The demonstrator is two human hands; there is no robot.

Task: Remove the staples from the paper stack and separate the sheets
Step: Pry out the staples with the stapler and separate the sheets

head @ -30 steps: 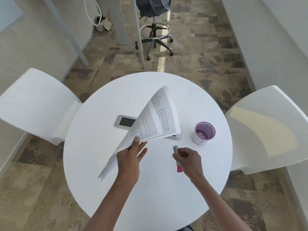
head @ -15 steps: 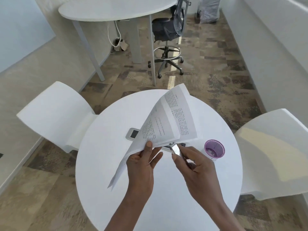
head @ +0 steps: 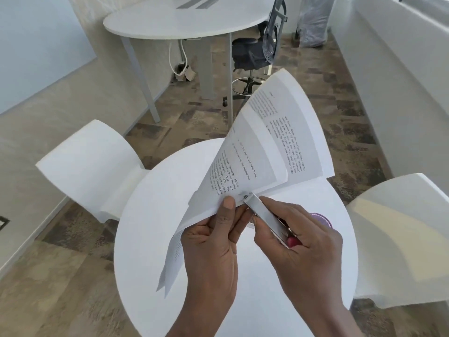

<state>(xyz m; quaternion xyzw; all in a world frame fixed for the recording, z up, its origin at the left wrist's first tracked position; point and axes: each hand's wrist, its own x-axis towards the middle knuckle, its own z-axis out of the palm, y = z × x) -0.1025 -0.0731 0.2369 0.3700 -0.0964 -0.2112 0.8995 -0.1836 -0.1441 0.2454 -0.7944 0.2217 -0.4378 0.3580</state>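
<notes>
Left hand (head: 213, 242) pinching stack (head: 255, 156) above bench (head: 145, 215); right hand (head: 303, 242) fingers clamped on remover (head: 267, 217) at staple; risk: tearing corner if levered askew.

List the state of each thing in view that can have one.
Paper stack: lifted, sheets fanned, corner not yet freed.
Staple remover: tip at that corner.
Left hand: pinches the stack, thumb on top.
Right hand: grips the remover.
Purple cup: upright on the table, mostly hidden.

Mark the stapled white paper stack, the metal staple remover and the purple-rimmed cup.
stapled white paper stack (head: 245, 166), head view, top printed sheet
metal staple remover (head: 266, 215), head view, steel arm
purple-rimmed cup (head: 322, 218), head view, visible rim
</notes>
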